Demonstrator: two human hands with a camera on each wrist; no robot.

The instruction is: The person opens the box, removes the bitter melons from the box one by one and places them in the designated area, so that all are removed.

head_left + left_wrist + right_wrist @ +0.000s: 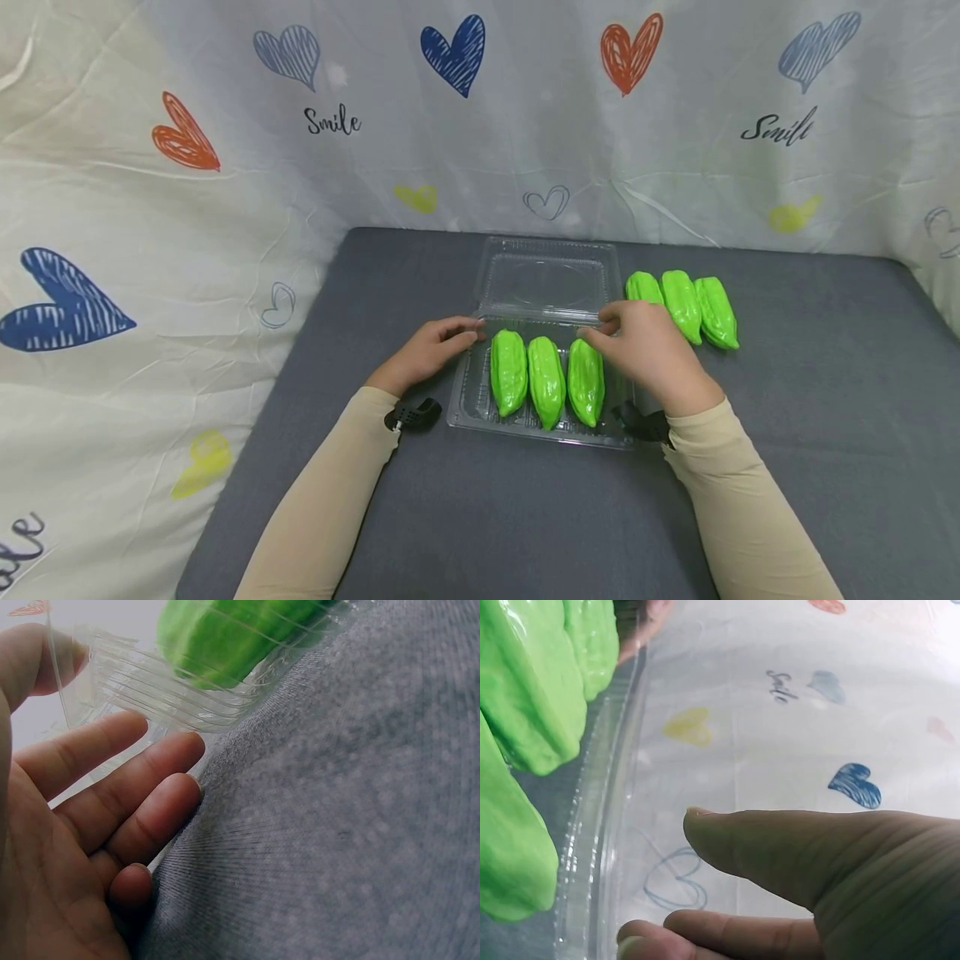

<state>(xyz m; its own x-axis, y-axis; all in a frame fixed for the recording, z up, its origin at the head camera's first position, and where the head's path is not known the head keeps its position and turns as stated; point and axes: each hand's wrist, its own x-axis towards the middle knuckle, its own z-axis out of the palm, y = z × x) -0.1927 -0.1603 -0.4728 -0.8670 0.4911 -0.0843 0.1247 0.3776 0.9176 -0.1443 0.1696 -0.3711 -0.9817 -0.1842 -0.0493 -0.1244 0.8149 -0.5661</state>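
Three glossy, ridged green fruits resembling star fruit [508,373] lie side by side in the base of a clear plastic clamshell box [468,408]. My left hand [431,350] is at the box's left rim; in the left wrist view its fingers [161,754] extend loosely outside the ribbed wall, the thumb showing through the plastic. Over the far end of the rightmost fruit [587,383] is my right hand [651,350]. Its thumb and fingertips stand apart with nothing between them in the right wrist view.
The box's lid [547,279] lies folded back behind the base. Several more green fruits [716,312] lie on the grey table cloth [810,400] to the right, one partly hidden by the right hand. A white curtain [480,150] printed with hearts hangs behind and at the left.
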